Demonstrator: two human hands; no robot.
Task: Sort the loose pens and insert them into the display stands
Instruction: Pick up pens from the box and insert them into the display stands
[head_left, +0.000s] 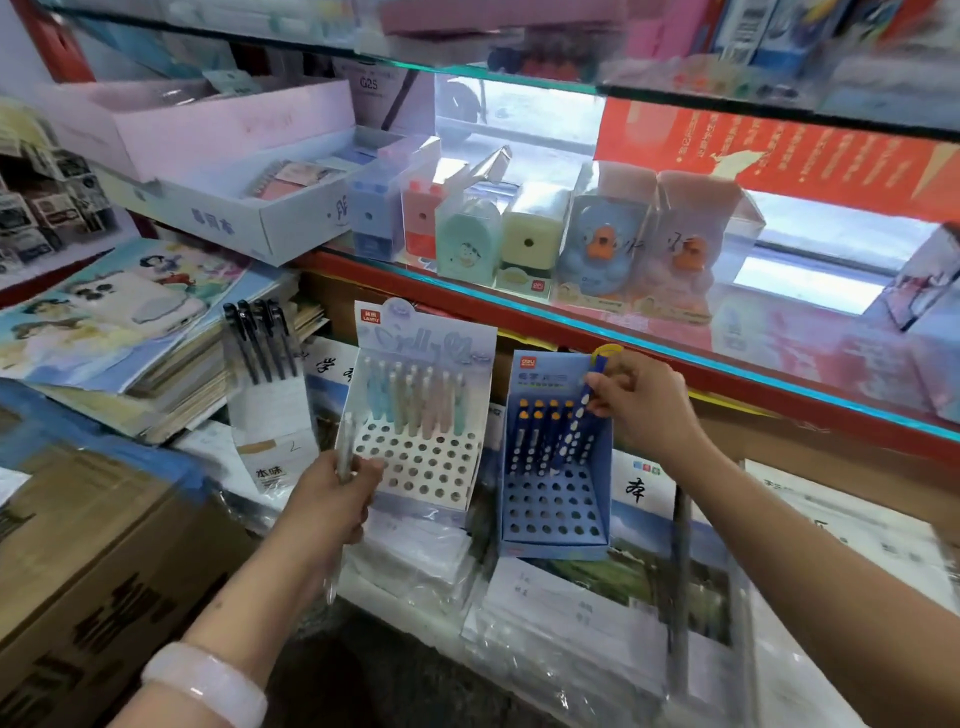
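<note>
Both hands are busy: right hand (641, 410) pinches a blue pen (576, 415) over the blue stand (553, 512), best lowered upright into a free hole, while left hand (332, 496) grips a pale pen (345, 447).

"Q25" on box (370, 83) top shelf; "本味" on white pack (270, 475); "deli" logo on blue stand (553, 514).

The blue perforated cardboard display stand (555, 512) and the white perforated cardboard display stand (422, 470) look matt. Glossy clear plastic wrap (566, 639) covers paper booklets; the brown corrugated cardboard carton (78, 561) is dull.
</note>
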